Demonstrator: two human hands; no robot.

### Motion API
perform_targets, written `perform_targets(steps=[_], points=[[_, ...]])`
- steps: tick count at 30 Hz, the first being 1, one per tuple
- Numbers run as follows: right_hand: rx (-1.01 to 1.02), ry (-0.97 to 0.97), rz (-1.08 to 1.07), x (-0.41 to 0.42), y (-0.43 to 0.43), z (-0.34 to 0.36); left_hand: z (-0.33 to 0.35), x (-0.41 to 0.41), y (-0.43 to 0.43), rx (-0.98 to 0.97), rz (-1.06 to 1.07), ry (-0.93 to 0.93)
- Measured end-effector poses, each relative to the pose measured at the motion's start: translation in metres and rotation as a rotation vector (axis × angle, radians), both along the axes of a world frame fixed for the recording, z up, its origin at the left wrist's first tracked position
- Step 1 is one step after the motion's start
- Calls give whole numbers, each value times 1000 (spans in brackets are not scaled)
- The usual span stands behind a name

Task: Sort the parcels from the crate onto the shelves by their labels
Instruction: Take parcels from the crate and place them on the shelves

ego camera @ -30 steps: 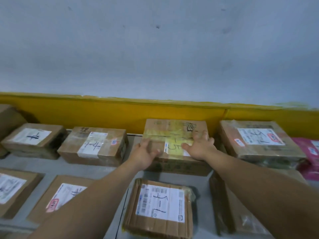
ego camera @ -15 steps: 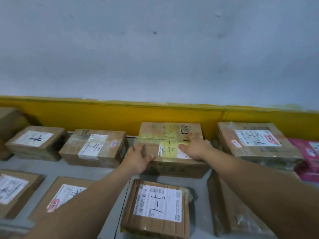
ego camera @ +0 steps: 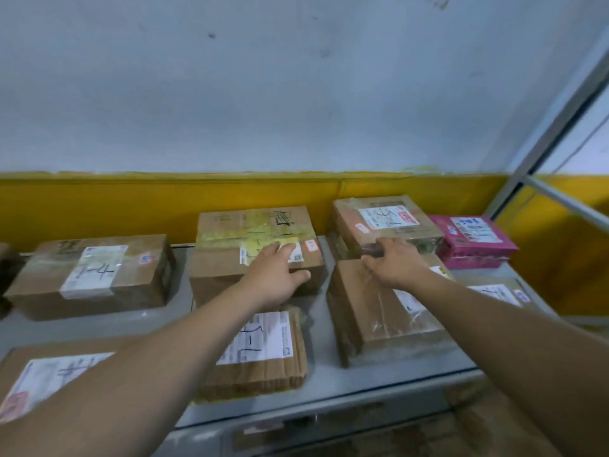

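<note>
Right hand [ego camera: 393, 263] moved off parcel [ego camera: 250, 225]; long axis crosswise.

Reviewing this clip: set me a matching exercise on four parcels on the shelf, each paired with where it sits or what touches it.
Parcels:
1. pink parcel
2. yellow-taped box
3. box marked 1-4
4. corrugated parcel

Places:
A. leftmost of the four, untouched
B. under the left hand
C. front row, by the shelf's near edge
D. far right, back row

Pairs: 1-D, 2-B, 3-A, 4-C
</note>
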State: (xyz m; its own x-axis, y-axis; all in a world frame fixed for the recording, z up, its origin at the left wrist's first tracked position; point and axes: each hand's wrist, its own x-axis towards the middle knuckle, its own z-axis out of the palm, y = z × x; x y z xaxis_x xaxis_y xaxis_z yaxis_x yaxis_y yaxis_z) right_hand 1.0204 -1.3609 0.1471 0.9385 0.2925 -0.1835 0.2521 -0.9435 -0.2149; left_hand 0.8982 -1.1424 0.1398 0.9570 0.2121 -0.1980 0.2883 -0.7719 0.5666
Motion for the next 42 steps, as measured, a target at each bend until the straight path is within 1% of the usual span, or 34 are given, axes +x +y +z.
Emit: perform_targets(steps=[4,7,11,14,17,20,23,27,32,37,42], points=[[-72,14,-3,1,-37,-8,-1,-10,-45,-6,-117,-20],[-91,37,-3,10,-54,-14,-2,-11,-70,-28,-111,-9],[-92,61,41,23,-70,-19,-10,-4,-107,-133,17,52],[-73,114,86,31,-83,-27,-17,3,-133,-273,144,89],[-59,122,117,34,-91,-36,-24,6,-155,-345,260,67],[-37,98,197,40,-100,-37,-28,4,-167,-375,365,2],[-2,140,258,51,-112,-37,-31,1,-177,-352,426,-40],[28,150,297,46,-118,-40,-32,-9,-186,-360,477,-36],[19,132,323,27,-118,-37,-34,-24,-185,-329,467,-33],[48,126,292,19,-119,-35,-35,-26,-184,-294,451,-8],[34,140,285,20,-117,-33,-28,-23,-178,-232,406,71]])
